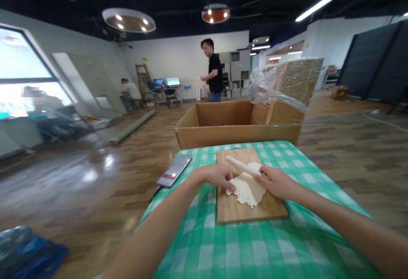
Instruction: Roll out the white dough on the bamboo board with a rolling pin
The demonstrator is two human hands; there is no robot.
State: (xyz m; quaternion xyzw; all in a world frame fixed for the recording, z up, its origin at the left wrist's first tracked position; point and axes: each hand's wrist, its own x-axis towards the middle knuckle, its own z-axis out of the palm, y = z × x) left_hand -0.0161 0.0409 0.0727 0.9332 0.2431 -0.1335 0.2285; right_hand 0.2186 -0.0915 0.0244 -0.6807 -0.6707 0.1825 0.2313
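A flat piece of pale dough (247,190) lies on a wooden cutting board (242,211) on a table with a green checked cloth (223,245). A thin pale rolling pin (244,166) lies slanted across the board just behind the dough. My left hand (217,176) pinches the dough's left edge with curled fingers. My right hand (277,182) rests on the dough's right side, fingers bent, touching the near end of the rolling pin.
A phone (174,171) lies at the table's left edge. An open cardboard box (236,128) with plastic wrap stands behind the table. A person in black (214,73) stands far back. People sit at desks on the left.
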